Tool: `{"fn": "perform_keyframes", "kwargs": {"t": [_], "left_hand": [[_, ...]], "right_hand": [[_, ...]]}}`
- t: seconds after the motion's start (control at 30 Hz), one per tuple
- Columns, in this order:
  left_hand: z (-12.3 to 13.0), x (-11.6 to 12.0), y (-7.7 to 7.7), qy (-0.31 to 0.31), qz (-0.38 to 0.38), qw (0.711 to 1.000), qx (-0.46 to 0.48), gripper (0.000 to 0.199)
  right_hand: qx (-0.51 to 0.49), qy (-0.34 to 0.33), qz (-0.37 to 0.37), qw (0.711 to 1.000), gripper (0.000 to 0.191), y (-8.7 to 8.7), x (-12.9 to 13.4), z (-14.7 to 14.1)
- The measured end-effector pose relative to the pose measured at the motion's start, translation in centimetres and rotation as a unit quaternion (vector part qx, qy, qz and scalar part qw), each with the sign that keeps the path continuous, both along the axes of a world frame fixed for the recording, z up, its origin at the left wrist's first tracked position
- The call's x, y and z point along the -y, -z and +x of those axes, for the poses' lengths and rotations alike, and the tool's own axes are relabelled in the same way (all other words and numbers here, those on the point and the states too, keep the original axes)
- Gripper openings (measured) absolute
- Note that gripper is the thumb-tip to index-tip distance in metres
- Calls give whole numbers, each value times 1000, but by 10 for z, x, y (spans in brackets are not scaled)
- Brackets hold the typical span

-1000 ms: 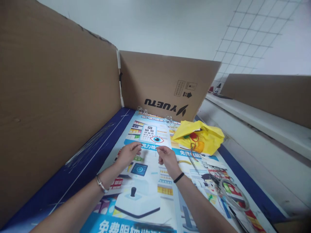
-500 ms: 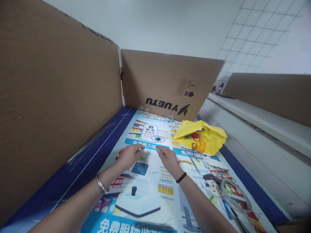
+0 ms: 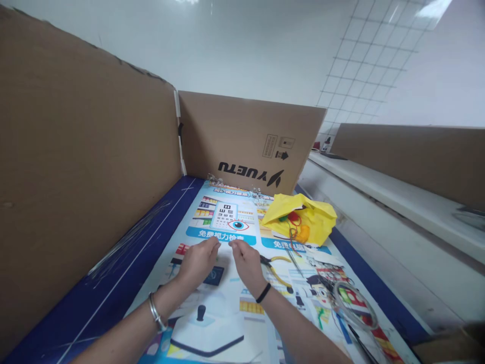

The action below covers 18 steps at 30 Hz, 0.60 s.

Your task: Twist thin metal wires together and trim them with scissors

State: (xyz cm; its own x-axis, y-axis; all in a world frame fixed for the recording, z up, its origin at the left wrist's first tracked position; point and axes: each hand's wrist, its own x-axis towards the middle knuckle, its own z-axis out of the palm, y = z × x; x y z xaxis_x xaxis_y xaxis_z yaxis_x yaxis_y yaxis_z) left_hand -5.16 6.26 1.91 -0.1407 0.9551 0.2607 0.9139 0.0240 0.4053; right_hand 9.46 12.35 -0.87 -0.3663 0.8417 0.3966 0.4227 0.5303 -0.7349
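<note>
Over the printed poster, my left hand (image 3: pixel 199 262) is closed, thumb and fingertips pressed together, with a silver bangle on its wrist. Facing it is my right hand (image 3: pixel 247 265), also pinched closed, with a black band on the wrist. A small gap separates the two sets of fingertips. Whatever they hold, if anything, is too thin or hidden to make out. Just right of my right hand lie yellow-handled pliers (image 3: pixel 280 259), partly covered by it. Metal tweezers (image 3: pixel 294 262) rest beyond them.
A yellow bag (image 3: pixel 322 217) with coloured thread lies at the back right. A coil of wire (image 3: pixel 373 318) sits at the right. Thin wires (image 3: pixel 129 237) lie along the left cardboard wall (image 3: pixel 91 131). Another cardboard panel (image 3: pixel 242 131) closes the back.
The camera view has shifted. My two hands have come closer together, both still pinched, and more of the pliers shows beside my right hand.
</note>
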Motion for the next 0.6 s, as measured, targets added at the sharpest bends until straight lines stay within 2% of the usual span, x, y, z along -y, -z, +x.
{"fn": "perform_keyframes", "kwargs": {"t": [0.13,0.3,0.4,0.6], "left_hand": [[-6,-1,0,-9,-5,1000,7,24],[-9,-1,-5,-37,-25,997,-65,27],[-7,-1,-6,-55,-48,993,-95,29],[-8,-2,-2,-95,-55,987,-120,33]], "right_hand": [[-40,-24,-52,998,28,5,-8,4],[1,-14,-24,1000,26,1,-15,10],[40,15,-10,999,27,0,-11,8],[25,6,-16,1000,29,8,-3,1]]}}
